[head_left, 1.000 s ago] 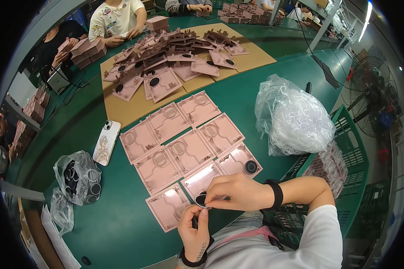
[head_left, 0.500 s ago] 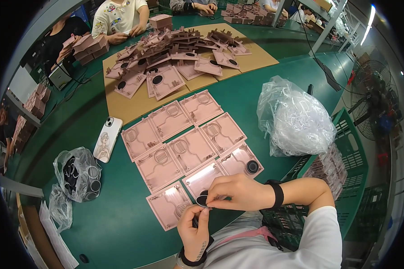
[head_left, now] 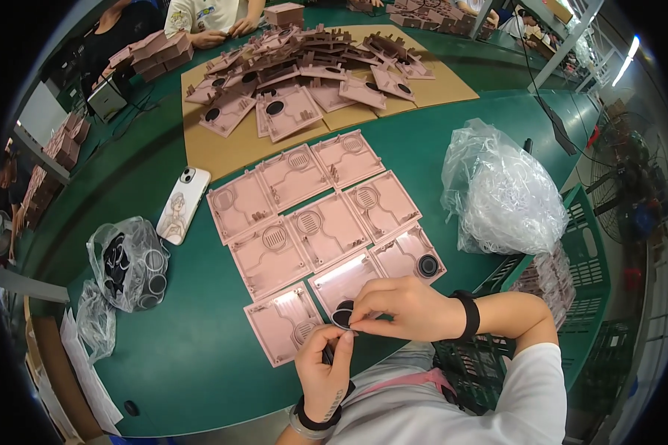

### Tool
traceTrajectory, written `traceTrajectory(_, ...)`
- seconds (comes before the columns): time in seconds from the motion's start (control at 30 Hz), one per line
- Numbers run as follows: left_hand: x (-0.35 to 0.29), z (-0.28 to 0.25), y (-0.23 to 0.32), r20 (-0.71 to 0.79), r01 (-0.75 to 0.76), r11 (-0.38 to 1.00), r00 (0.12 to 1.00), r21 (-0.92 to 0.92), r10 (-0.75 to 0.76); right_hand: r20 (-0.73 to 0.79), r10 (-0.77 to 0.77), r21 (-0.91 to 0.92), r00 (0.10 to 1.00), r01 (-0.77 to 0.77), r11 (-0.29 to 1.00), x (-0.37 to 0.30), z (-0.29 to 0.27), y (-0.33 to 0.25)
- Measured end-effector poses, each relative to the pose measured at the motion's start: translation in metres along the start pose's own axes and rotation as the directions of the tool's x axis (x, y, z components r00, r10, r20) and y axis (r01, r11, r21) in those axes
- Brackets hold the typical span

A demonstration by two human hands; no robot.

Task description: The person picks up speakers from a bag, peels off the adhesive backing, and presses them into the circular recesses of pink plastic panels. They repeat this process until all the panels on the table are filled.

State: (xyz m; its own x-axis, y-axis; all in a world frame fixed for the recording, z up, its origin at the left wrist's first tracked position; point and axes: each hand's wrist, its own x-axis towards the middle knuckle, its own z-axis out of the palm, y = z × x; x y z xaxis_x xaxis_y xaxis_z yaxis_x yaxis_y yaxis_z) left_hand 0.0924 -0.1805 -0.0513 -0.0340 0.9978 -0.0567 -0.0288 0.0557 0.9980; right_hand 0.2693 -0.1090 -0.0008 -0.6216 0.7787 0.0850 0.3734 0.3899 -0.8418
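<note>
Over the near edge of a pink plastic panel (head_left: 338, 282), both my hands pinch a round black disc (head_left: 342, 314) with a pale rim. My left hand (head_left: 325, 374) has thumb and forefinger closed at its lower edge, and something dark shows inside the curled fingers. From the right, my right hand (head_left: 412, 308) has its fingertips closed at the disc's side. To the right, another panel (head_left: 397, 256) has a black round piece (head_left: 427, 265) seated in its corner. The other laid-out panels, such as the one by my left hand (head_left: 278, 322), show bare round grilles.
Behind the panels, a heap of pink parts (head_left: 297, 70) lies on cardboard (head_left: 200, 152). At left are a phone (head_left: 183, 206) and a bag of black discs and rings (head_left: 130, 263). At right, a bag of thin white strips (head_left: 501, 196) sits near a green crate (head_left: 590, 256). Co-workers sit opposite.
The whole view has shifted slightly, so the table's things appear a little farther right and higher. Both hands still pinch the disc, with little visible change in their grip.
</note>
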Motion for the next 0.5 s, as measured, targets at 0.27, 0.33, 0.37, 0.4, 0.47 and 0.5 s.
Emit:
traceTrajectory(0.27,0.0074,0.0005,0.0003,0.025,-0.006,0.999,1.0,-0.049,0.008,-0.023,0.039,0.032,0.999,-0.038,0.999,0.0009,-0.001,-0.0016)
traceTrajectory(0.33,0.0076,0.0011,0.0002,0.02,0.0,0.999,1.0,-0.046,0.001,-0.035,0.042,0.03,0.999,-0.041,0.999,0.0005,-0.0014,0.0001)
traceTrajectory(0.37,0.0076,0.0014,0.0009,0.02,0.0,0.999,1.0,-0.043,0.0,-0.032,0.041,0.033,0.999,-0.04,0.999,0.001,-0.0012,0.0011)
traceTrajectory(0.4,0.0078,0.0016,0.0013,0.021,-0.001,0.999,1.0,-0.041,0.002,-0.035,0.027,0.02,0.999,-0.027,0.999,0.0017,-0.0012,0.0019)
traceTrajectory(0.47,0.0073,0.0021,0.0004,0.015,0.001,0.999,1.0,-0.04,0.0,-0.044,0.001,-0.009,0.999,-0.001,1.0,0.0015,-0.0007,0.0032)
traceTrajectory(0.5,0.0068,0.0026,-0.0003,0.013,0.001,0.999,1.0,-0.041,-0.001,-0.045,0.001,-0.01,0.999,-0.001,1.0,0.0006,-0.0003,0.0035)
